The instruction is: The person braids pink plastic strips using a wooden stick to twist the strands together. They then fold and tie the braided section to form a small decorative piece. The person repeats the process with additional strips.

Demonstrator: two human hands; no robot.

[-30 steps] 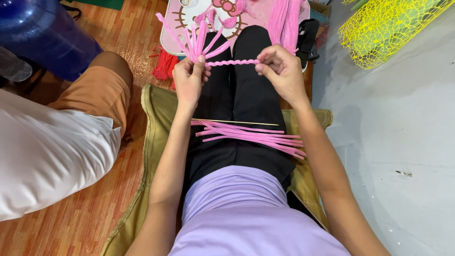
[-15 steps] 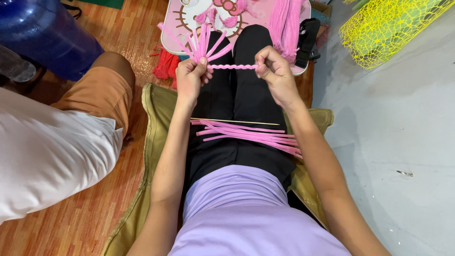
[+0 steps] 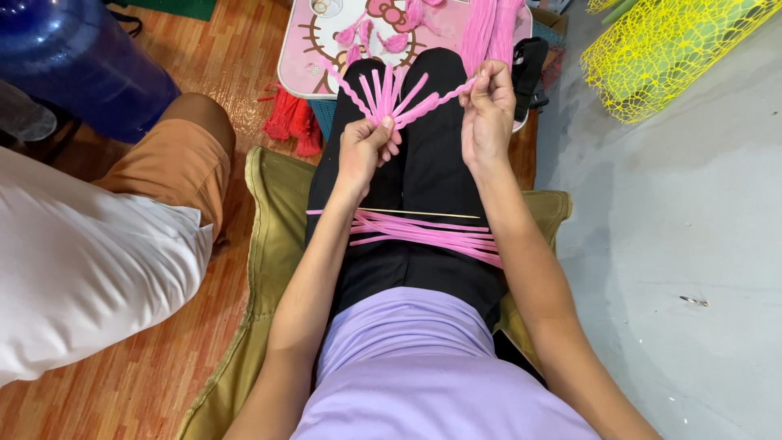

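A: Wooden floor (image 3: 147,383), reddish planks, head view; grey floor at right. Olive cushion (image 3: 269,244) under a seated person in black trousers and lilac top.

B: Hands?

A: Left hand (image 3: 365,151), grip clenched on the gathered base of a pink strip fan (image 3: 383,94), strips splayed upward. Right hand (image 3: 489,110), grip pinching one pink strand (image 3: 444,96) that runs from the fan's base, pulled taut toward the right.

B: Stock on the lap?

A: Loose pink strips (image 3: 423,232) across the thighs, a thin stick (image 3: 423,213) just above them.

B: Progress?

A: Judged partway: fan gathered, binding strand not yet fastened, plenty of strips unused.

B: Surroundings?

A: Pink cartoon-cat bench (image 3: 318,49) ahead, more pink strips on it; red tassels (image 3: 289,122) below its edge; yellow netting (image 3: 652,49) upper right; blue water jug (image 3: 73,57) upper left. Second person, white shirt (image 3: 73,261), orange shorts, sits at left.
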